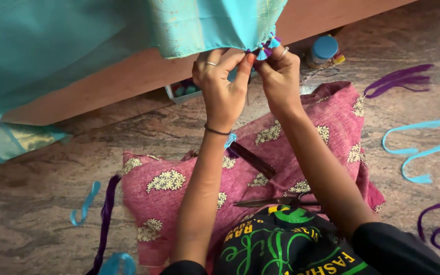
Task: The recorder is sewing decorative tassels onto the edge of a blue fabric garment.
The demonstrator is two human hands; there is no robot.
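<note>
Seen from my remote station, the left hand (221, 86) and right hand (279, 74) both pinched closed on the hem of the turquoise cloth (215, 25) beside its small tassels (267, 48), above pink fabric (260, 168) carrying scissors (276, 202).

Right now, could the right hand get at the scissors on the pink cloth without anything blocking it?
Probably yes. The right hand is up pinching the tassels at the turquoise fabric's edge, so it must let go first. The scissors lie uncovered on the pink cloth, just beside the right forearm.
</note>
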